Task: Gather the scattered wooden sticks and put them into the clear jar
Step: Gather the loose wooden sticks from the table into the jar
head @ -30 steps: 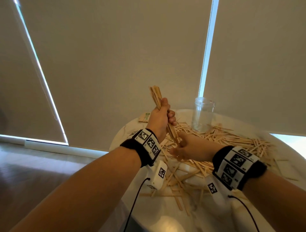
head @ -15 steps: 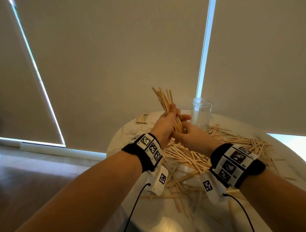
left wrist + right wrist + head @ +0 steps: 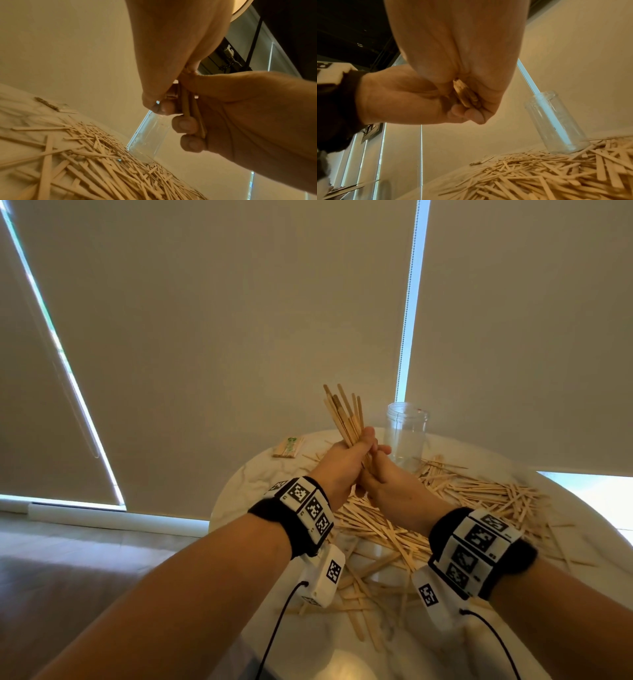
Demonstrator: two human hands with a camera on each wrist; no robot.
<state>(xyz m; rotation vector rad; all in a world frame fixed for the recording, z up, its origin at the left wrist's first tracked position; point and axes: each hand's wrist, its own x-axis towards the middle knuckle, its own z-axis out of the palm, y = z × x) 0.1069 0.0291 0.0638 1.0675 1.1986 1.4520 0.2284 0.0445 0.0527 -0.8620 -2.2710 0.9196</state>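
Note:
A bundle of wooden sticks stands nearly upright above the table, fanned at the top. My left hand grips it round the middle. My right hand is pressed against the left from the right, its fingers curled round the bundle's lower ends. The clear jar stands upright and open just right of the bundle, with nothing visible inside it; it also shows as the jar and the jar. A big pile of loose sticks lies below both hands.
The round white marble table ends close on the left above a wooden floor. A small packet of sticks lies at its far left edge. More loose sticks lie between my wrists. Roller blinds hang right behind the table.
My right hand rose from the pile and joined the left at the bundle. The bundle is thicker, more fanned, and has shifted right toward the jar.

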